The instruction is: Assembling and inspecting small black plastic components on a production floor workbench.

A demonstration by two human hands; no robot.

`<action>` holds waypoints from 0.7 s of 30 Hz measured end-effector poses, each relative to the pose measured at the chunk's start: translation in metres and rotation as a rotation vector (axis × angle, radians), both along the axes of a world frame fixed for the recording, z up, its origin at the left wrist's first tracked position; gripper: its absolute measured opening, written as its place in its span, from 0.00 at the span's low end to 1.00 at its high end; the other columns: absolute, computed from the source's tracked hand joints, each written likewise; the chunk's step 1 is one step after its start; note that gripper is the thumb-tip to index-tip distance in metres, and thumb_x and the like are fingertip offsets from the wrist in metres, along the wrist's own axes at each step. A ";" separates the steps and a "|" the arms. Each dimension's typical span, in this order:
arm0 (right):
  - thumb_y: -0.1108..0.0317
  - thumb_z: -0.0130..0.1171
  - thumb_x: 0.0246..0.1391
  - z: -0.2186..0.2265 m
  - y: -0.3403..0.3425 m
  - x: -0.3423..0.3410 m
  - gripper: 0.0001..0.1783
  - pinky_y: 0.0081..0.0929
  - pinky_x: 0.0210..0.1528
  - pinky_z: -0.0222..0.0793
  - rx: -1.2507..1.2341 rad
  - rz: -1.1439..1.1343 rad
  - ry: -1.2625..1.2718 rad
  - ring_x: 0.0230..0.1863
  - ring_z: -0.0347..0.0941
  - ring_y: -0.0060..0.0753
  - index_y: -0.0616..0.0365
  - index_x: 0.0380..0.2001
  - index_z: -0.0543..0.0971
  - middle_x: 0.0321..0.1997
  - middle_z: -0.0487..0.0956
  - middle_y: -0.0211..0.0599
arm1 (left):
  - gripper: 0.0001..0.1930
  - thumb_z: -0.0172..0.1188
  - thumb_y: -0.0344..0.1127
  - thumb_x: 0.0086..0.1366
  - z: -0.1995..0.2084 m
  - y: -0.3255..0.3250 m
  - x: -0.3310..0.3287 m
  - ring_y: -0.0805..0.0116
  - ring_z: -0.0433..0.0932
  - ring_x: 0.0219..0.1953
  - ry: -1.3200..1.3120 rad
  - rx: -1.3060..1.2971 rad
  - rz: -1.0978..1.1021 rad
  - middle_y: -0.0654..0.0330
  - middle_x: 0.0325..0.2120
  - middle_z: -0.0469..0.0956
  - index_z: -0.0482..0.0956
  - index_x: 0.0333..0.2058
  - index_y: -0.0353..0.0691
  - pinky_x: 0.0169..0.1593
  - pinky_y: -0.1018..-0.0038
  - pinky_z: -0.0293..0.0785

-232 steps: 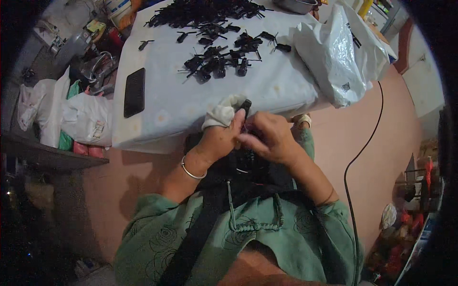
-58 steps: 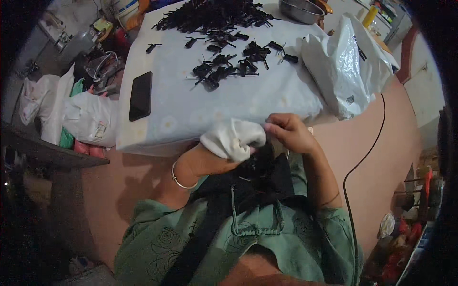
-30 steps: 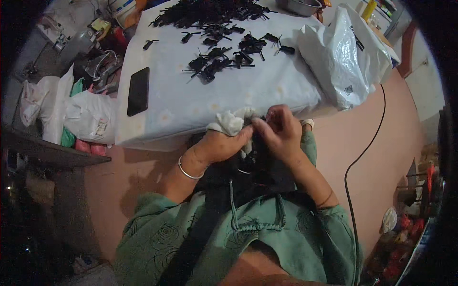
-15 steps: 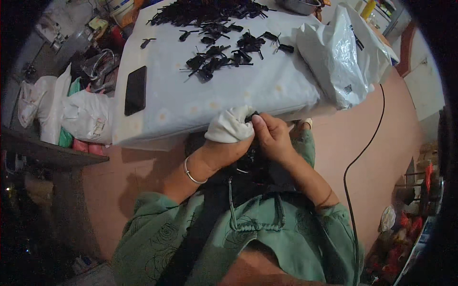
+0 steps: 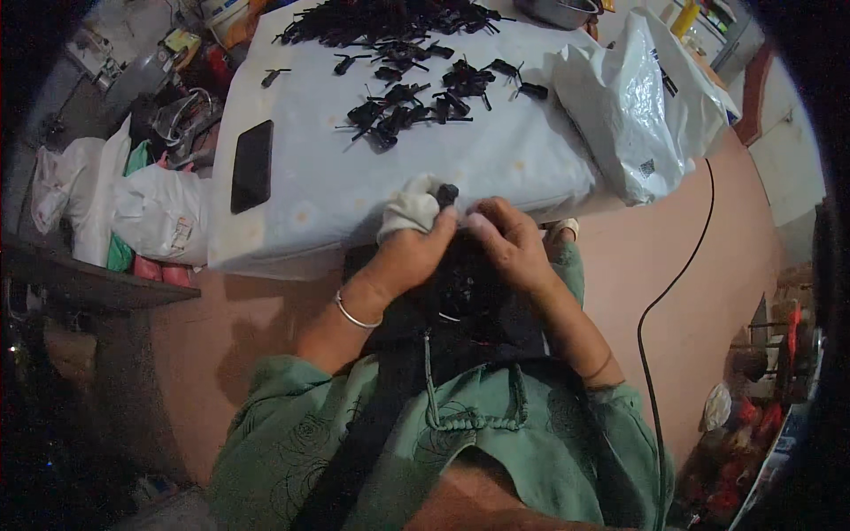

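My left hand [image 5: 413,258] is closed round a bunched white cloth [image 5: 407,214] and a small black part [image 5: 448,192], which pokes up beyond the thumb. Just to its right, my right hand [image 5: 515,248] has thumb and forefinger pinched together; whatever they hold, if anything, is too small to make out. Both hands are at the near edge of the table [image 5: 328,190]. Beyond them lie several loose black parts [image 5: 385,119] with thin stems, and a large heap of similar pieces [image 5: 381,25] covers the far side. Below my hands, dark items [image 5: 462,288] show indistinctly.
A black phone [image 5: 252,166] lies at the table's left. On the right stands a white plastic bag [image 5: 624,115], with a metal bowl [image 5: 558,11] behind it. Filled bags [image 5: 159,212] rest on a shelf at left. A black cable [image 5: 655,305] runs down the right side.
My hands have moved apart slightly. The left has turned and risen with the cloth, bringing the black part's end into plainer view. My right hand has come off the part.
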State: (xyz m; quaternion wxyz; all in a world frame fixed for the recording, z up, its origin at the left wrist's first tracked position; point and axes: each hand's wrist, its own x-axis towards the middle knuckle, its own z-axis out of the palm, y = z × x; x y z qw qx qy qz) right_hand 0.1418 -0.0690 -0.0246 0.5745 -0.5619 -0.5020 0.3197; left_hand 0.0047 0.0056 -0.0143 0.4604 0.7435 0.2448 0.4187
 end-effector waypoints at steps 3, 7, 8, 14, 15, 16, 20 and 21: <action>0.65 0.56 0.49 0.000 -0.008 0.013 0.11 0.24 0.30 0.64 -0.088 0.129 -0.273 0.25 0.67 0.25 0.64 0.29 0.74 0.22 0.74 0.38 | 0.11 0.47 0.28 0.60 0.006 -0.001 -0.005 0.78 0.67 0.22 -0.042 -0.454 -0.115 0.66 0.22 0.68 0.64 0.42 0.37 0.24 0.80 0.64; 0.66 0.56 0.48 -0.001 -0.005 0.018 0.10 0.25 0.29 0.65 0.096 0.102 -0.285 0.23 0.69 0.29 0.64 0.29 0.74 0.23 0.74 0.43 | 0.12 0.45 0.28 0.61 0.009 -0.006 -0.006 0.82 0.63 0.16 -0.009 -0.300 -0.114 0.67 0.18 0.67 0.64 0.44 0.38 0.19 0.84 0.60; 0.68 0.56 0.48 0.000 -0.006 0.018 0.08 0.22 0.30 0.64 0.105 0.098 -0.307 0.25 0.68 0.25 0.64 0.28 0.74 0.23 0.74 0.38 | 0.13 0.44 0.28 0.60 0.016 -0.010 -0.006 0.82 0.63 0.16 0.051 -0.358 -0.148 0.68 0.18 0.67 0.63 0.45 0.37 0.19 0.84 0.60; 0.68 0.53 0.51 0.023 -0.001 0.007 0.08 0.19 0.26 0.60 0.002 0.108 -0.300 0.22 0.62 0.19 0.63 0.23 0.71 0.19 0.70 0.31 | 0.19 0.44 0.28 0.60 0.006 -0.010 -0.005 0.82 0.64 0.26 0.098 -0.057 -0.255 0.68 0.25 0.65 0.58 0.51 0.37 0.28 0.83 0.63; 0.68 0.52 0.52 0.023 0.000 0.005 0.09 0.19 0.25 0.58 -0.009 0.091 -0.320 0.20 0.60 0.19 0.62 0.23 0.70 0.17 0.68 0.30 | 0.19 0.44 0.28 0.60 0.006 -0.009 -0.005 0.82 0.64 0.26 0.100 -0.057 -0.256 0.68 0.25 0.65 0.58 0.51 0.37 0.28 0.83 0.63; 0.68 0.52 0.52 0.024 -0.001 0.006 0.09 0.19 0.25 0.58 -0.009 0.090 -0.319 0.20 0.60 0.19 0.62 0.23 0.70 0.17 0.68 0.30 | 0.15 0.45 0.27 0.57 0.007 -0.008 -0.006 0.70 0.67 0.31 0.106 -0.061 -0.235 0.59 0.28 0.68 0.63 0.44 0.34 0.36 0.77 0.64; 0.66 0.47 0.56 0.031 -0.007 0.004 0.11 0.23 0.25 0.59 -0.055 0.228 -0.295 0.20 0.56 0.23 0.62 0.26 0.68 0.17 0.64 0.37 | 0.09 0.48 0.27 0.54 -0.014 -0.004 -0.010 0.58 0.70 0.37 0.109 -0.018 -0.081 0.50 0.33 0.70 0.68 0.35 0.31 0.43 0.71 0.65; 0.66 0.45 0.56 0.033 -0.008 0.004 0.11 0.27 0.25 0.60 -0.089 0.266 -0.268 0.20 0.56 0.27 0.63 0.26 0.68 0.17 0.64 0.46 | 0.09 0.48 0.27 0.54 -0.009 -0.005 -0.009 0.58 0.70 0.37 0.109 -0.018 -0.084 0.50 0.33 0.70 0.68 0.35 0.31 0.43 0.71 0.65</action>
